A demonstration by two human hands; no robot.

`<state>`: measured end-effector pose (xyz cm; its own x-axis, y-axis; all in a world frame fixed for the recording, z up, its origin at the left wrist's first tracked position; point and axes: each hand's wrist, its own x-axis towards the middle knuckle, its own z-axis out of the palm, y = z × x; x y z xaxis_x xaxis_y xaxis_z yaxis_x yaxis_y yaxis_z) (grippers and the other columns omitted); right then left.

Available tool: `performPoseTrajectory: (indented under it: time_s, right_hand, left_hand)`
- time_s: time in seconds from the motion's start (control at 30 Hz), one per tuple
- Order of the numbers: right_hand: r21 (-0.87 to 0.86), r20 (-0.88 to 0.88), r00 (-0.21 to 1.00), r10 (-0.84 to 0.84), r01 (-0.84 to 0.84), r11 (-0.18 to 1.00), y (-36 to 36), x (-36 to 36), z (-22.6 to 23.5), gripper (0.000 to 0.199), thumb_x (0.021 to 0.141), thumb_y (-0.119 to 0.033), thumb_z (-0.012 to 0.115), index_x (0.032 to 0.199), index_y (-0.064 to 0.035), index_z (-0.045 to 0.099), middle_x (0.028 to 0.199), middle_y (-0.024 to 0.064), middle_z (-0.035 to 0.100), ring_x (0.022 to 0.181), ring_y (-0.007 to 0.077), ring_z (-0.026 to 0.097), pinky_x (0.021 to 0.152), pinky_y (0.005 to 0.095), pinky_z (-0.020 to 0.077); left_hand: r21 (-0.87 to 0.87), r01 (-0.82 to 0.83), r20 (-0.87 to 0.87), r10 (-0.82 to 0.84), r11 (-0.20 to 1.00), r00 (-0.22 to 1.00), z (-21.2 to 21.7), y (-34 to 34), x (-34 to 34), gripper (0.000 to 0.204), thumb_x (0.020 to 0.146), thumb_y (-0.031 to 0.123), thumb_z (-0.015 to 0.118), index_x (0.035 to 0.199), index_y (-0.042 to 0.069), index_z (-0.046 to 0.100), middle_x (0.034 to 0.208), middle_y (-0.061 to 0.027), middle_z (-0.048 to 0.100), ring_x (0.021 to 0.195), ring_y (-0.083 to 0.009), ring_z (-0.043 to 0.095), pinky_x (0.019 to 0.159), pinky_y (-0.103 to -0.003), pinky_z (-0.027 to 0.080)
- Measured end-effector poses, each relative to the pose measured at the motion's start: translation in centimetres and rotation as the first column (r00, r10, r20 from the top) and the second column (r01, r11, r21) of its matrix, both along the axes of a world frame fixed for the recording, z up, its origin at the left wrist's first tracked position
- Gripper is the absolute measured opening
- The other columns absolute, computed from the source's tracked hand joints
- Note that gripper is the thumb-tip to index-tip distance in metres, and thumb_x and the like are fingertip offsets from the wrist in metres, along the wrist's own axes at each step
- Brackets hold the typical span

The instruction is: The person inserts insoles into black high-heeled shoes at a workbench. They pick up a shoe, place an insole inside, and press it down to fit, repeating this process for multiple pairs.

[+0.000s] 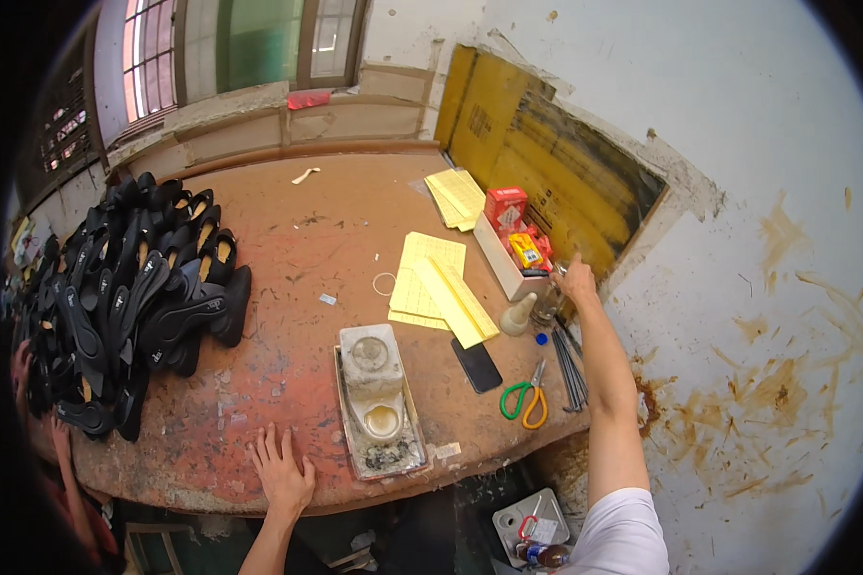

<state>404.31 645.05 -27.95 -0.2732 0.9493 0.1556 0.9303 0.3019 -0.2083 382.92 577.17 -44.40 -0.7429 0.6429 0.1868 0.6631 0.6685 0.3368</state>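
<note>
My left hand (283, 471) lies flat near the table's front edge, fingers spread, holding nothing. My right hand (577, 280) reaches to the far right, fingers curled at the top of a clear glass jar (548, 304); what they grip, if anything, is too small to make out. Beside the jar are an off-white cone-shaped piece (519, 315) and a blue cap (542, 339). A white box (504, 257) holding red and yellow packets stands just beyond. Between my hands sits a tray (343, 395) with a worn, glue-stained block (372, 359) and a round cup of pale yellowish stuff (382, 422).
Black shoes (134, 297) are heaped at the left, with another person's arm (64, 460) beside them. Yellow printed sheets (431, 278), a black phone (477, 364), scissors (525, 401) with green and orange handles, and dark metal rods (571, 374) lie on the table (278, 249). A stained wall (738, 287) bounds the right.
</note>
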Motion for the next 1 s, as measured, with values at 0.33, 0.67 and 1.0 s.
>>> performPoseTrajectory:
  time_s: [0.33, 0.67, 1.0]
  right_hand:
    - [0.011, 0.007, 0.999, -0.053, 0.053, 0.999, -5.2, 2.3, 0.7, 0.085, 0.092, -0.047, 0.084, 0.147, 0.0004, 0.041, 0.127, 0.0346, 0.073, 0.121, 0.0506, 0.071, 0.105, 0.0563, 0.0567]
    - [0.441, -0.516, 0.510, 0.688, -0.531, 0.724, -35.4, -1.6, 1.0, 0.012, 0.095, -0.003, 0.076, 0.098, -0.0023, 0.064, 0.080, 0.0096, 0.067, 0.066, 0.0193, 0.065, 0.063, 0.0350, 0.0522]
    - [-0.220, -0.621, 0.431, 0.655, -0.898, 0.382, -61.1, -18.9, -12.8, 0.010, 0.090, -0.006, 0.080, 0.100, -0.0066, 0.077, 0.080, 0.0061, 0.067, 0.070, 0.0255, 0.066, 0.065, 0.0357, 0.0530]
  left_hand:
    - [0.502, -0.020, 0.214, -0.102, 0.864, 0.972, 0.3, -3.2, 0.7, 0.037, 0.100, 0.010, 0.068, 0.136, 0.000, 0.065, 0.153, -0.0250, 0.055, 0.144, -0.0456, 0.051, 0.121, -0.056, 0.041]
    - [-0.420, -0.899, 0.511, 0.850, 0.121, -0.125, -22.7, -35.9, 12.9, 0.031, 0.112, 0.022, 0.061, 0.097, -0.002, 0.072, 0.073, -0.0089, 0.066, 0.066, -0.0257, 0.064, 0.066, -0.039, 0.055]
    - [-0.664, -0.700, 0.528, 0.828, 0.263, -0.190, -18.6, -37.2, 12.1, 0.032, 0.109, 0.027, 0.062, 0.102, -0.002, 0.074, 0.085, -0.0138, 0.069, 0.080, -0.0301, 0.067, 0.076, -0.042, 0.056]
